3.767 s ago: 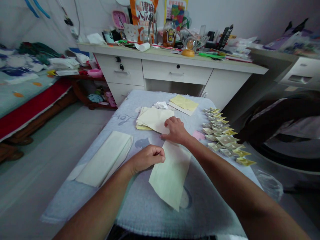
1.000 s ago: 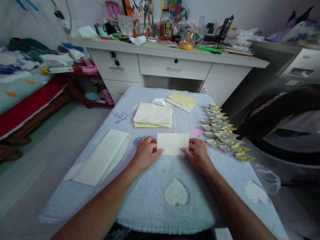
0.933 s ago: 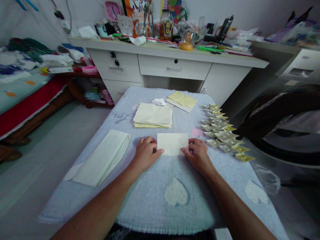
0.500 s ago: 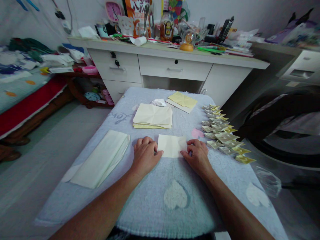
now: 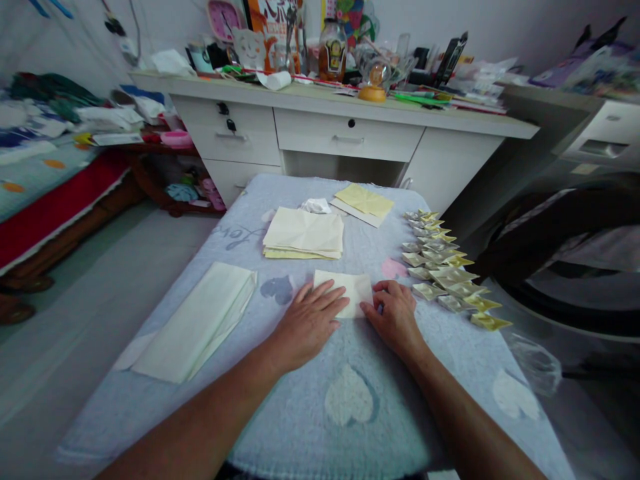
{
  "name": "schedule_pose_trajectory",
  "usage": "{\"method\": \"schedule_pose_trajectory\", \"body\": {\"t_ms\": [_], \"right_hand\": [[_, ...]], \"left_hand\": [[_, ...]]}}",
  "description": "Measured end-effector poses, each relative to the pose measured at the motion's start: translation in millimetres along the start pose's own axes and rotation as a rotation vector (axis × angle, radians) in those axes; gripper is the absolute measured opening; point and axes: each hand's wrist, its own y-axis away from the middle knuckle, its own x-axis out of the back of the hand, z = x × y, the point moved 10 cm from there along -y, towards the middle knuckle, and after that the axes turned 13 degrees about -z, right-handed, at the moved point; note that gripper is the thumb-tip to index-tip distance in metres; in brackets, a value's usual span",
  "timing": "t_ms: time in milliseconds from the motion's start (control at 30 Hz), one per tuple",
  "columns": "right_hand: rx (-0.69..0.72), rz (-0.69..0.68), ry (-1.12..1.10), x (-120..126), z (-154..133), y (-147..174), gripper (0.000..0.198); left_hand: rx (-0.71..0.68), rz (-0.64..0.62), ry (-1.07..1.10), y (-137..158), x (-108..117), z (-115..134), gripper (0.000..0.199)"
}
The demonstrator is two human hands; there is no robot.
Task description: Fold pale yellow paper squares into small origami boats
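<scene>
A small folded sheet of cream paper point(image 5: 356, 293) lies flat on the cloth-covered table between my hands. My left hand point(image 5: 313, 320) rests on its left part, palm down with fingers stretched out and covering its lower left corner. At the sheet's right edge, my right hand point(image 5: 394, 308) has its thumb and curled fingers closed on the paper's side. Beyond the sheet sits a stack of creased cream and yellow paper point(image 5: 304, 232). Left of my left hand lies a larger folded pale sheet point(image 5: 195, 323).
Rows of small folded paper boats point(image 5: 445, 263) line the table's right side. Yellow and white sheets point(image 5: 364, 202) and a crumpled white paper point(image 5: 316, 206) lie at the back. A white desk point(image 5: 350, 133) stands behind, a washing machine point(image 5: 600, 147) to the right.
My left hand has moved from pinching the paper's left edge to lying flat across its left part, fingers spread. My right hand stays at the right edge.
</scene>
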Motion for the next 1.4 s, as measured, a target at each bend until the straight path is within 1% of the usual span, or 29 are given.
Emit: {"method": "schedule_pose_trajectory", "body": {"t_ms": [233, 467, 567, 633, 700, 800, 867, 1200, 1400], "right_hand": [[0.007, -0.007, -0.014, 0.2, 0.1, 0.0, 0.026], [-0.013, 0.009, 0.043, -0.5, 2.4, 0.0, 0.021], [-0.041, 0.024, 0.067, -0.4, 4.2, 0.7, 0.016], [-0.043, 0.059, 0.083, 2.9, 2.6, 2.4, 0.026], [0.025, 0.08, 0.081, 5.1, -5.9, 3.9, 0.034], [0.2, 0.014, 0.049, -0.4, -23.9, 5.2, 0.023], [0.264, -0.036, 0.034, -4.7, -30.1, 5.8, 0.018], [0.282, -0.076, 0.015, -6.5, -31.7, 7.7, 0.019], [0.293, -0.08, 0.01, -6.2, -33.0, 8.4, 0.019]], "left_hand": [[0.052, -0.045, -0.013, 2.1, -8.3, -1.4, 0.05], [0.068, -0.09, 0.011, 3.1, -10.0, -0.6, 0.057], [0.062, -0.098, 0.015, 4.2, -9.5, 0.4, 0.058], [0.062, -0.106, 0.015, 4.5, -9.7, 0.8, 0.058], [0.063, -0.11, 0.01, 4.5, -10.2, 1.2, 0.059], [0.069, -0.105, -0.001, 4.6, -11.0, 1.5, 0.059], [0.07, -0.098, -0.006, 5.1, -11.6, 1.6, 0.059], [0.083, -0.113, -0.008, 5.8, -12.6, 0.7, 0.061], [0.083, -0.09, 0.011, 6.6, -10.7, 1.0, 0.061]]}}
